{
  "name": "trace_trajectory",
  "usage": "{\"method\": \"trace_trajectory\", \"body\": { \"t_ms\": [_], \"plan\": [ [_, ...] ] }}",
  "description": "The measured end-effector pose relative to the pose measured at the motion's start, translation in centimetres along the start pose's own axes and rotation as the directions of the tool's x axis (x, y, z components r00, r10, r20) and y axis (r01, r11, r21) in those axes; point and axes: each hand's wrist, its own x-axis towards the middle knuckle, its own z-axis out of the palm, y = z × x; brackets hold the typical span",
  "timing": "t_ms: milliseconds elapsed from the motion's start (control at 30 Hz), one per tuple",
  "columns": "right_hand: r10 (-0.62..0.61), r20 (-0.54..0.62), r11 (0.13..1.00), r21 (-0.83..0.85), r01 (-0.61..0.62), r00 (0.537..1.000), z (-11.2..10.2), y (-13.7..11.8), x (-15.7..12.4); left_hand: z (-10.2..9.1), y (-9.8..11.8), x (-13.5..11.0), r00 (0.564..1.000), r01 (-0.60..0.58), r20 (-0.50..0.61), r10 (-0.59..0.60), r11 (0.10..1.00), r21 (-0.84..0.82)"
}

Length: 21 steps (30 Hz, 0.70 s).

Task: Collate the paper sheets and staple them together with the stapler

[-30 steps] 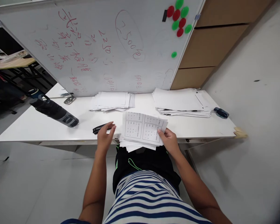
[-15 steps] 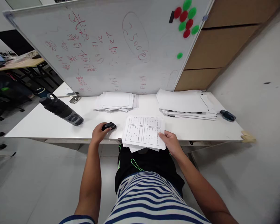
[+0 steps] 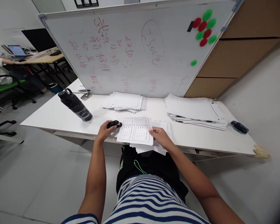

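Observation:
My left hand (image 3: 105, 131) is closed around a small black stapler (image 3: 114, 124) at the near edge of the white table (image 3: 60, 116). The stapler sits beside the top left corner of a printed sheet with four table blocks (image 3: 135, 133). My right hand (image 3: 160, 138) pinches that sheet at its right edge, on top of several loose white sheets (image 3: 151, 148) that overhang the table edge.
A black water bottle (image 3: 75, 105) stands tilted at the left. Two paper stacks lie behind, one in the middle (image 3: 126, 102) and one at the right (image 3: 193, 109). A second dark stapler (image 3: 240, 127) sits far right. A whiteboard (image 3: 135, 49) leans behind the table.
My left hand took hold of the black stapler and brought it right, up to the sheet's corner. My right hand shifted the printed sheet slightly left. The camera tilted up and left.

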Motion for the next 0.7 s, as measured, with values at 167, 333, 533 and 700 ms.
{"method": "trace_trajectory", "body": {
  "t_ms": [167,333,533,700],
  "plan": [
    [-0.029,-0.072,0.999,0.04,0.032,0.997,-1.1,0.4,-0.3,-0.1,-0.3,0.2,1.0,-0.018,0.02,0.017,0.999,0.027],
    [-0.028,-0.037,1.0,-0.015,0.027,0.999,0.0,0.1,0.4,-0.1,-0.6,0.4,0.999,-0.028,0.044,0.026,0.998,0.049],
    [0.001,0.09,1.0,-0.017,0.001,0.996,2.7,-0.1,0.9,0.1,0.6,0.4,0.981,-0.041,0.192,0.007,0.984,0.175],
    [-0.036,0.098,0.998,-0.041,0.04,0.995,3.2,0.7,0.8,-1.0,2.1,0.9,0.928,0.045,0.353,-0.121,0.976,0.215]
  ]
}}
